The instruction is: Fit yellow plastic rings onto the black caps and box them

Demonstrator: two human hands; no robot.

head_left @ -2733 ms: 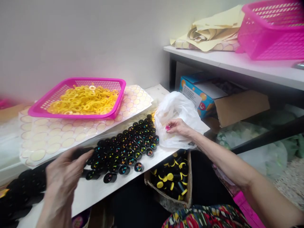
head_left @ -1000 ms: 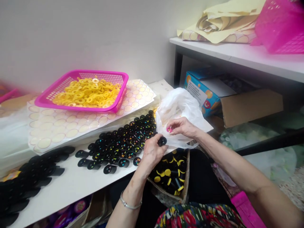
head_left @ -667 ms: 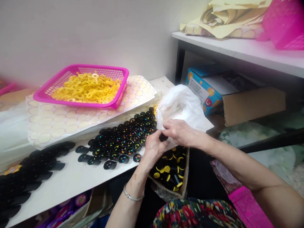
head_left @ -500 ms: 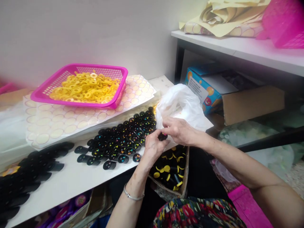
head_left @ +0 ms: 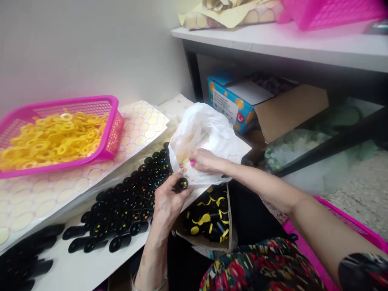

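My left hand [head_left: 169,202] is closed round a small black cylinder [head_left: 182,184], its open end facing up, with coloured specks inside. To its right, my right hand [head_left: 209,161] reaches into a white plastic bag [head_left: 209,121] with its fingers pinched together. A small pink thing [head_left: 192,163] shows at those fingertips; its kind is unclear. Beneath them in the bag lie small multicoloured beads [head_left: 184,166]. Rows of similar black cylinders [head_left: 127,206] lie on the white table [head_left: 91,266] left of my left hand, many with coloured specks in their ends.
Below my hands stands a cardboard box [head_left: 197,244] of black cylinders with yellow caps. A pink basket [head_left: 117,133] of yellow rings rests on printed sheets [head_left: 142,121] at left. Behind the bag, an open blue carton [head_left: 230,101] sits under a white shelf [head_left: 273,44].
My right hand has moved from the cylinder in my left hand into the white bag. The left hand still holds the cylinder, lower down. The view has turned right.
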